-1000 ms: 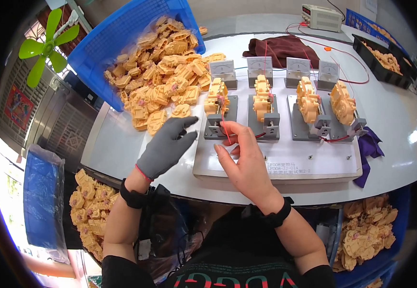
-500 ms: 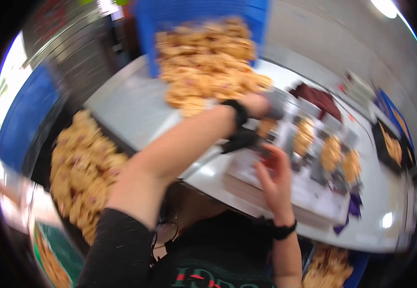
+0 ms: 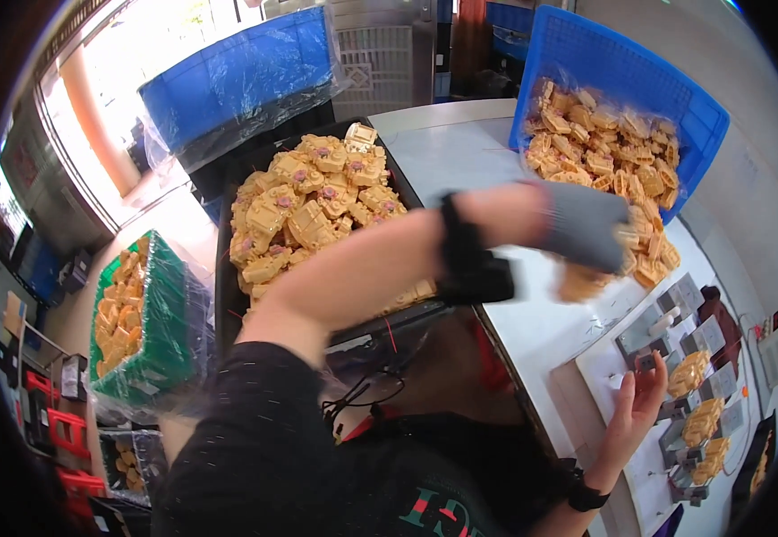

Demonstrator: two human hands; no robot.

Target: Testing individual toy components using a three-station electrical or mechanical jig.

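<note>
Head view: left of the white board [image 3: 646,479], the grey-gloved left hand [image 3: 586,228] is holding a blurred tan part [image 3: 584,283] over the table [image 3: 460,148], well apart from the board. Above the board, the right hand [image 3: 635,410] is hovering, thumb and fingers standing loosely apart; whether they are touching the small grey fixture [image 3: 646,362] at their tips, I cannot tell. Three tan housings [image 3: 702,421] are sitting along the board's right side. Beyond the board, a blue bin [image 3: 617,64] is lying tipped, holding more tan pieces [image 3: 603,148]; farther left of the board, a black crate [image 3: 407,183] is bearing another heap.
</note>
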